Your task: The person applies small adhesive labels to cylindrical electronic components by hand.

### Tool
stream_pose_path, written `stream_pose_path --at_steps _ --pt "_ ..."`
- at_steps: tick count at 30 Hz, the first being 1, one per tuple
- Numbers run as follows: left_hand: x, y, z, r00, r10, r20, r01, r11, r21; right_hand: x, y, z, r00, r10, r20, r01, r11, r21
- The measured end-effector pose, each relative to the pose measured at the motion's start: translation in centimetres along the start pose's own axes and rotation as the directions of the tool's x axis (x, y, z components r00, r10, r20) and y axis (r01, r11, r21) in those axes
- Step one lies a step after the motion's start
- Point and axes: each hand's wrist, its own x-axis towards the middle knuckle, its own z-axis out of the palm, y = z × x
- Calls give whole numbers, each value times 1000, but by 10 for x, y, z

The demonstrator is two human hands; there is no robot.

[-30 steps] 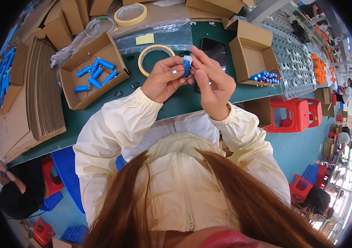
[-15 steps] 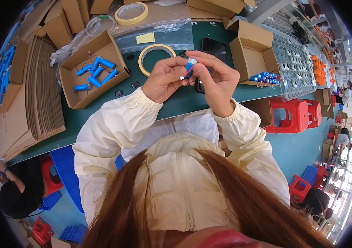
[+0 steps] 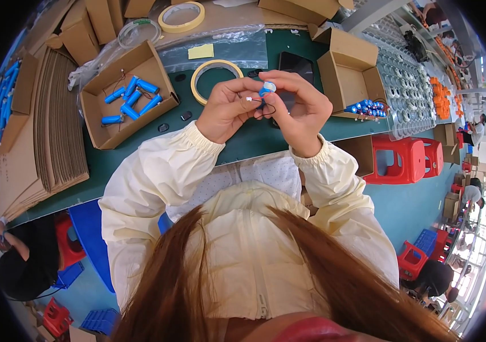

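A blue cylindrical battery [image 3: 265, 93] with a whitish end is held up between my hands, over the table's front part. My right hand [image 3: 301, 108] is closed on it, index finger along the far side and thumb below. Beside it, my left hand [image 3: 229, 109] is closed with thumb and index finger at the battery's thin red and black wires. A small white connector [image 3: 248, 99] on those wires shows at the left thumb tip. The battery's lower part is hidden by my fingers.
On the left, a cardboard box [image 3: 101, 139] holds several blue batteries, beside stacked cardboard sheets [image 3: 60, 125]. An open box [image 3: 363, 85] at right holds more batteries. Tape rolls [image 3: 199, 97], a dark phone [image 3: 297, 61] and small black pieces [image 3: 163, 127] lie on the green table.
The battery has turned slightly, so its whitish end faces up more. My right thumb has moved down from that end, and the wires now show more between my hands.
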Motion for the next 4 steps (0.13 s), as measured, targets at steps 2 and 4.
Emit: stream_pose_path --at_steps 2,4 --pt "-1 1 1 1000 3 -4 -3 1000 27 -2 0 1 999 49 6 -49 999 24" --pt "-1 0 2 999 46 -28 -41 989 145 -5 1 2 991 131 24 -132 989 61"
